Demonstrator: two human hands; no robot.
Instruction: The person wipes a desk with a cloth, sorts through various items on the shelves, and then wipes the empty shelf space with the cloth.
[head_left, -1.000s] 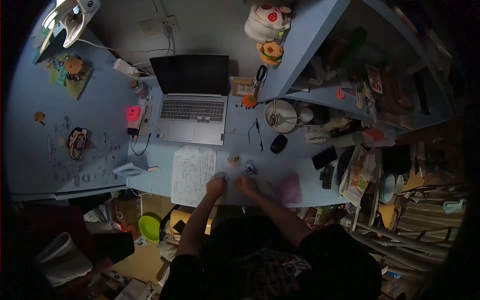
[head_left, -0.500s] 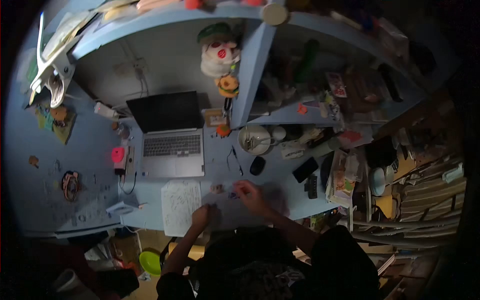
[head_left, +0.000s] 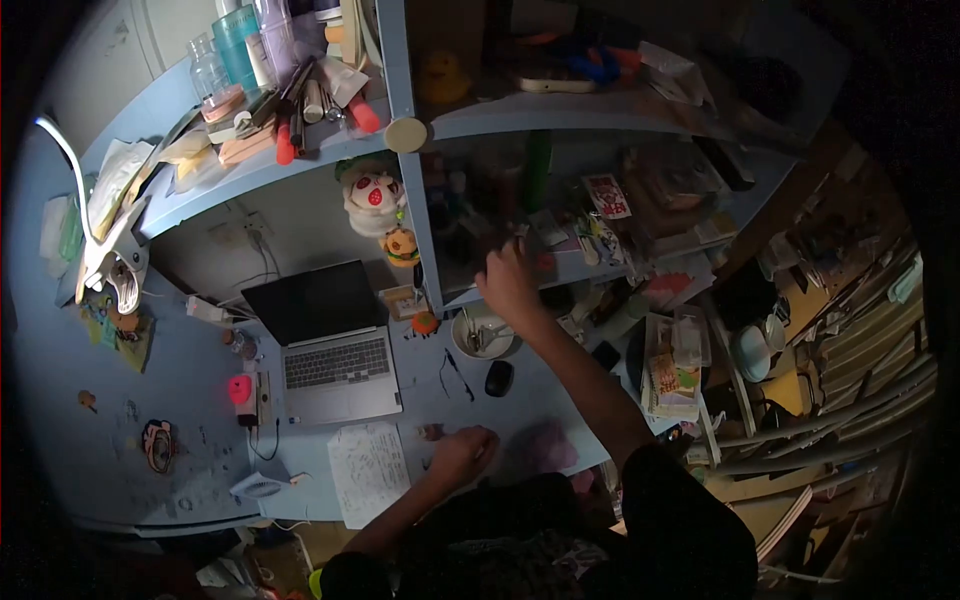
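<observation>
My right hand (head_left: 511,284) reaches up to the front of the lower right shelf compartment, its fingers curled; anything in them is too dark to make out. Below it stands a white bowl (head_left: 463,336) with spoon-like utensils in it. Low over the desk, my left hand (head_left: 464,457) is closed, and what it holds, if anything, is hidden. Just beyond that hand lies a small brownish object (head_left: 431,432). A sheet of paper with handwriting (head_left: 362,474) lies to its left. A pinkish-purple, blurry thing (head_left: 550,447) lies to its right.
An open laptop (head_left: 340,375) stands at the back left, a black mouse (head_left: 499,378) and a thin cable (head_left: 458,374) right of it. Plush toys (head_left: 374,200) hang on the shelf divider (head_left: 420,240). Bottles and tubes crowd the upper shelf (head_left: 230,175). A white clip lamp (head_left: 118,262) is at left.
My right hand has gone from the desk up to the shelf. My left hand has moved right, away from the paper. The view has tilted upward, showing more of the upper shelves.
</observation>
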